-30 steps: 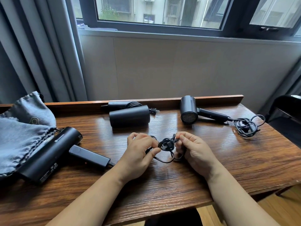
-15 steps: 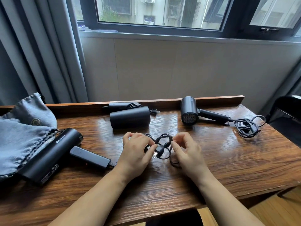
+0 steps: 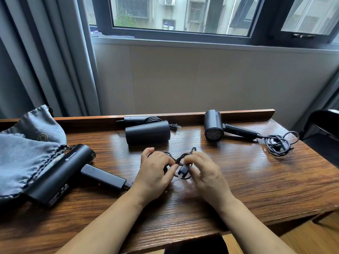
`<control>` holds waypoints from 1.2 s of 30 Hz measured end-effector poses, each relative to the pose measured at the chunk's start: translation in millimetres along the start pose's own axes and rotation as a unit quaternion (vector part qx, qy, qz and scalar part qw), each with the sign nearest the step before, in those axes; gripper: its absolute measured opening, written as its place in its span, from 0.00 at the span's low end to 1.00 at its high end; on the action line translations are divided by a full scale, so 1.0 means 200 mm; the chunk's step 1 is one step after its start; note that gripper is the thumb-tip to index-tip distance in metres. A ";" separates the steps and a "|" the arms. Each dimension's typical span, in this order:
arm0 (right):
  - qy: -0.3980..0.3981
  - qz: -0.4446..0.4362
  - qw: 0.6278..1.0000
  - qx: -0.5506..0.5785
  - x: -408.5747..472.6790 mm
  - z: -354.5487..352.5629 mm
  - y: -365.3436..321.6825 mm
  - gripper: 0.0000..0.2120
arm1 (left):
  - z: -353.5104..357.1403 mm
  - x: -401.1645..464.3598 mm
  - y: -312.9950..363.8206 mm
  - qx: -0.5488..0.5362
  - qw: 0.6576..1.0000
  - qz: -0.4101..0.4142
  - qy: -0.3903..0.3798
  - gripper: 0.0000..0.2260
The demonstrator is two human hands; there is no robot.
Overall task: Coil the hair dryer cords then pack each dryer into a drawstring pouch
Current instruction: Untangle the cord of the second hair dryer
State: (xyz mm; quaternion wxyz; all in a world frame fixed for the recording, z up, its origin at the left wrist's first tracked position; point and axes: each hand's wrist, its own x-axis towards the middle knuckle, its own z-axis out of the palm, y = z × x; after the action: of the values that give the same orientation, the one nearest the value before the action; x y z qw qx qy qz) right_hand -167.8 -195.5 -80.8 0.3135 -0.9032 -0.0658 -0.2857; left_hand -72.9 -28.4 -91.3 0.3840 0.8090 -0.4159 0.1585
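Note:
Three black hair dryers lie on the wooden table (image 3: 256, 189). The left dryer (image 3: 60, 173) has its folded handle (image 3: 102, 176) pointing right, and its cord (image 3: 183, 156) runs to the middle. My left hand (image 3: 156, 171) grips the bunched coil of that cord. My right hand (image 3: 203, 173) pinches the plug (image 3: 183, 171) end beside it. A second dryer (image 3: 147, 133) at the back centre has its cord wound on its handle. The third dryer (image 3: 213, 128) lies back right with a loose cord bundle (image 3: 278, 144). Grey drawstring pouches (image 3: 23, 149) are heaped at the left.
A raised wooden lip (image 3: 238, 112) runs along the table's far edge under the window wall. Grey curtains (image 3: 45, 57) hang at the left. A black chair (image 3: 322, 129) stands off the table's right end.
Both hands have kept working the cord in the middle; the plug has swung down between them and the right hand has shifted over it. The dryers and pouches lie still.

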 end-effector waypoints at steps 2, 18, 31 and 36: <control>0.042 0.052 0.995 0.069 0.00 -0.02 -0.01 0.07 | 0.00 0.01 0.00 -0.007 1.000 0.008 -0.006 0.07; 0.230 0.251 0.709 0.617 0.15 -0.25 -0.14 0.13 | -0.05 0.04 0.02 -0.005 0.998 0.046 0.038 0.08; 0.021 0.300 0.651 0.697 0.15 -0.08 -0.18 0.19 | -0.05 0.03 0.02 -0.016 0.997 0.042 0.070 0.12; 0.016 0.298 0.623 0.723 0.12 -0.10 -0.17 0.20 | -0.05 0.02 0.04 -0.045 0.997 0.036 0.049 0.13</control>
State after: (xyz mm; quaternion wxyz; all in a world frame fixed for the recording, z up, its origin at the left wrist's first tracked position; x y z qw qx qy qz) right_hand -166.6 -182.4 -37.0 0.9344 -0.3515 0.0263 -0.0515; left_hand -75.8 -24.7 -78.6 0.4342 0.7668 -0.4319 0.1925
